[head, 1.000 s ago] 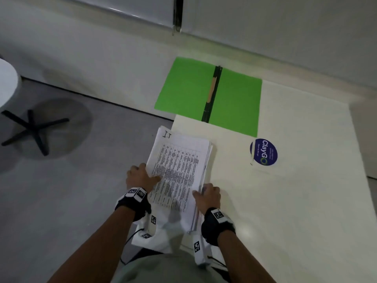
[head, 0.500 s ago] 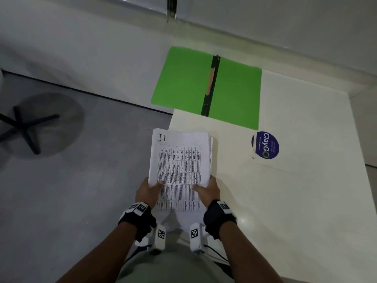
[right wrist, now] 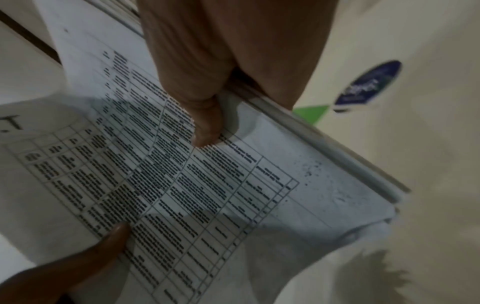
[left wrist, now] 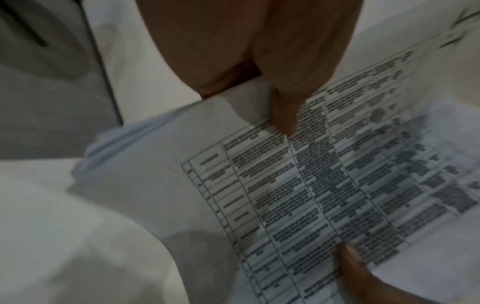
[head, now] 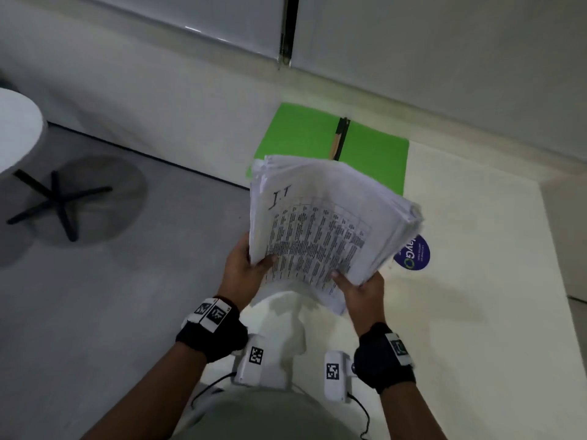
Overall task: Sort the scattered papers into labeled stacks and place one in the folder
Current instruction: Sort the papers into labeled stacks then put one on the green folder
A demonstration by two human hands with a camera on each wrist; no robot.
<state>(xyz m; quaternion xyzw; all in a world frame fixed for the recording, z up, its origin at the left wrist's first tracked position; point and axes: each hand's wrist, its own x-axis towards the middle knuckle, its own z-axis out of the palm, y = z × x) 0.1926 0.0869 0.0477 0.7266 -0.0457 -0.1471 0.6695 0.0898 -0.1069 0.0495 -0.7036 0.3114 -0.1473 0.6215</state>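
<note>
A thick stack of printed papers (head: 320,227), its top sheet marked "I.T" above a table of text, is lifted off the cream table (head: 476,296) and tilted. My left hand (head: 244,268) grips its near left edge, thumb on top. My right hand (head: 359,287) grips its near right corner. The left wrist view shows that thumb pressed on the papers (left wrist: 337,174). In the right wrist view my thumb lies on the top sheet of the papers (right wrist: 207,185). An open green folder (head: 371,160) lies at the table's far left corner, partly hidden behind the stack.
A round blue "ClayGo" sticker (head: 414,254) sits on the table just right of the stack. Grey floor lies to the left, with a white round table (head: 16,131) on a black star base (head: 57,201). A pale wall runs behind the table.
Both hands have lifted the stack from the table's left edge, raising it up and toward the folder, so it now covers the folder's near part and tilts rightward.
</note>
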